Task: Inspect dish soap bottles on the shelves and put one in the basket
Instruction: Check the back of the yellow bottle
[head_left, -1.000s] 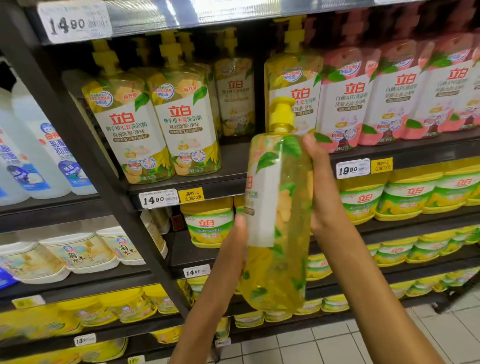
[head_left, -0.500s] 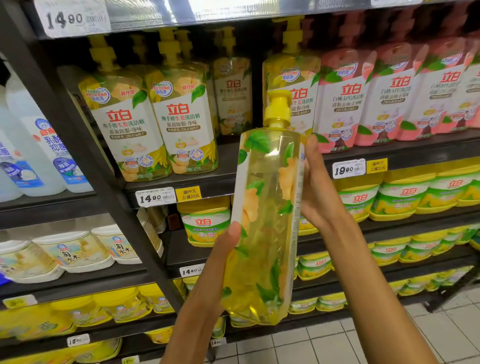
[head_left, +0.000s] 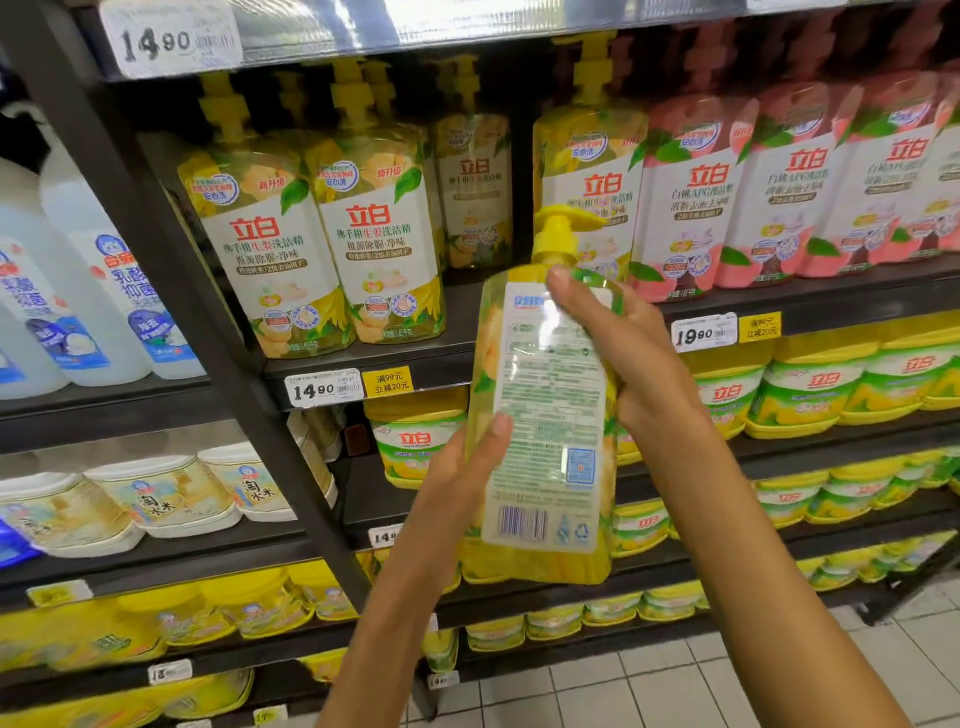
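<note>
Before the shelves, both hands (head_left: 613, 338) grip the soap bottle (head_left: 545, 431), now turned back-label forward.

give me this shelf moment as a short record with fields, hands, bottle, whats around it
held item: yellow soap bottle, upright, back label with barcode facing the camera
left hand: left hand grips the bottle's lower left side, thumb on the label
right hand: right hand grips its upper right side, near the pump
shelf behind: yellow pump bottles, pink pump bottles to their right
price tags: 14.90 tag, 19.90 tag
basket: not in view
</note>
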